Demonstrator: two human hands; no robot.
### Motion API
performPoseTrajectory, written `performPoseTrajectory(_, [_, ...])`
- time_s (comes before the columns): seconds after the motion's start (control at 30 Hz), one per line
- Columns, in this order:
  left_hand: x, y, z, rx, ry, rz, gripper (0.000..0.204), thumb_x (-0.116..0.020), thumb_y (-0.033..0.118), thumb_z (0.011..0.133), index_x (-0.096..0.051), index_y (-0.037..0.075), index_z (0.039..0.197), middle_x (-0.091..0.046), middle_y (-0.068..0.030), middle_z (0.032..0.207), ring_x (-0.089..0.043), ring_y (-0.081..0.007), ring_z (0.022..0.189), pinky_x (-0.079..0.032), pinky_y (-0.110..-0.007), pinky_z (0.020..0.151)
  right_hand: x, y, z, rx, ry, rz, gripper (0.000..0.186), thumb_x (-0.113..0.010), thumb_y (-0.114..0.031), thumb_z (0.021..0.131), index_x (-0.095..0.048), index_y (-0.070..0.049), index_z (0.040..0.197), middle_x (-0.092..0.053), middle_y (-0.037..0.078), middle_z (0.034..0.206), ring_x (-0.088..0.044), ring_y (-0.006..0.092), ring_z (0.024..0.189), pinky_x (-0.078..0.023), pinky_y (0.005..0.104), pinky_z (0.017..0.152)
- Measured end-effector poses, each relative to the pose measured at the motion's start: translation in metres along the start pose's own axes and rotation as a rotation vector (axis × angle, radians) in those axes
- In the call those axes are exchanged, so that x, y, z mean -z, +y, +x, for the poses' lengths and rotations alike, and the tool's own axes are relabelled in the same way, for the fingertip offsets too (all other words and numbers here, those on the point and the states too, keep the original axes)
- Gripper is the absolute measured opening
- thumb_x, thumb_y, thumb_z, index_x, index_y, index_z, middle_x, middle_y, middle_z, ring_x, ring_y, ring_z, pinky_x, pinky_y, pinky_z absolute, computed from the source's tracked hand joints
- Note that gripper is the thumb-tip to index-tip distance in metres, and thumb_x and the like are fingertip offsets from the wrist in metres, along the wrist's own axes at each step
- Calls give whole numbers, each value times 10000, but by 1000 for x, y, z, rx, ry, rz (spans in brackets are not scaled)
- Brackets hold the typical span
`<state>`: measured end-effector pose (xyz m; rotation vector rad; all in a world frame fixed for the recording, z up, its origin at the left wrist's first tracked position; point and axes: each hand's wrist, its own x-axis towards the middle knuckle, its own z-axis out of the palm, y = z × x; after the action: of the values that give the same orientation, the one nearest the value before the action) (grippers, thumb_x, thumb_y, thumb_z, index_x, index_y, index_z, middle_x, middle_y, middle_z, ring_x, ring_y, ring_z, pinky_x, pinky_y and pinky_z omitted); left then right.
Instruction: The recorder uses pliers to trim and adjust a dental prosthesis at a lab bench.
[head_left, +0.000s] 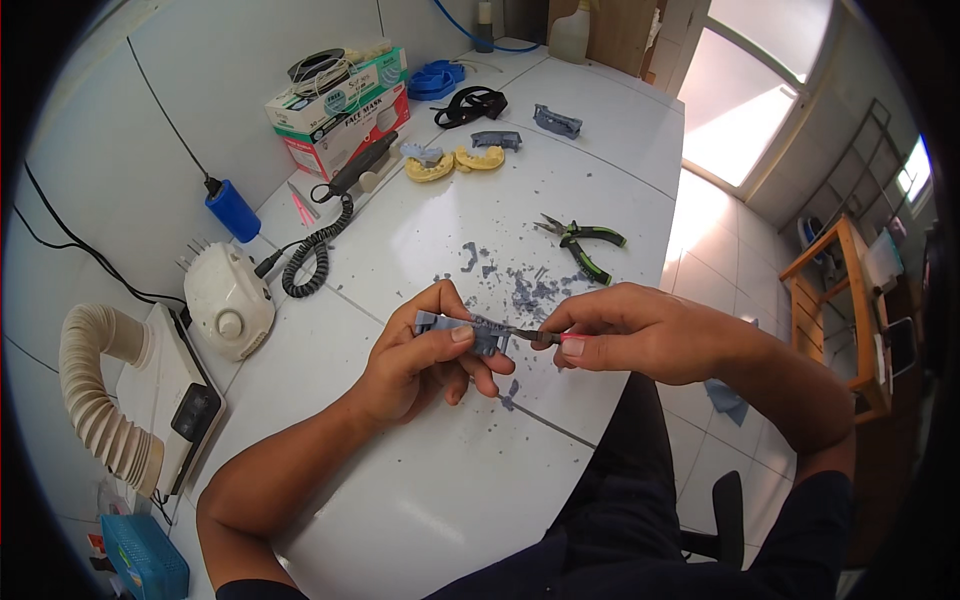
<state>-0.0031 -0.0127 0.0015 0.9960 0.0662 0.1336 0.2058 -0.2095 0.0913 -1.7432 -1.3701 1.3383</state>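
Note:
My left hand [405,365] pinches a grey resin dental model piece [490,342] between thumb and fingers, above the table. My right hand [650,335] closes round a small tool [537,337] with a dark metal tip and a pink-red handle, most of it hidden by the fingers. Its tip meets the right end of the grey piece. Beyond the hands, grey scraps [535,292] lie scattered on the white table [380,520]. Green-and-black pliers [573,240] rest past them with jaws slightly apart.
Yellow dental casts [480,158] and more grey pieces [557,121] lie farther back. On the left are a handpiece [362,165] with a coiled cord, a white bur holder [230,303], a hose unit [105,395] and a blue basket [145,558]. Mask boxes [345,120] stand by the wall.

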Motion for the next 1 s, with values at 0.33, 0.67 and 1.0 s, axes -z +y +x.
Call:
performPoseTrajectory(0.33, [-1, -1, -1, -9, -12, 25, 163, -590, 168, 1065, -443, 108, 1099, -762, -295, 1075, -801, -266, 868, -532, -280, 552, -15, 17, -4, 147, 140, 33, 370, -625, -258, 1076, -649, 22, 1317, -713, 143, 988, -639, 176, 909, -502, 340, 813])
performPoseTrajectory(0.67, [-1, 0, 0, 12, -13, 9, 166, -601, 157, 1047, -459, 91, 1105, -762, -292, 1058, -800, -269, 856, -532, -286, 553, -14, 3, -9, 113, 162, -90, 431, -618, -280, 1068, -676, 53, 1334, -734, 184, 954, -662, 216, 847, -508, 354, 774])
performPoseTrajectory(1.0, [3, 1, 0, 59, -27, -6, 188, -630, 158, 1024, -473, 71, 1082, -773, -280, 1005, -799, -254, 807, -536, -258, 511, -15, 10, -8, 135, 139, -101, 476, -626, -305, 1070, -677, 69, 1359, -748, 186, 938, -659, 194, 841, -513, 330, 774])
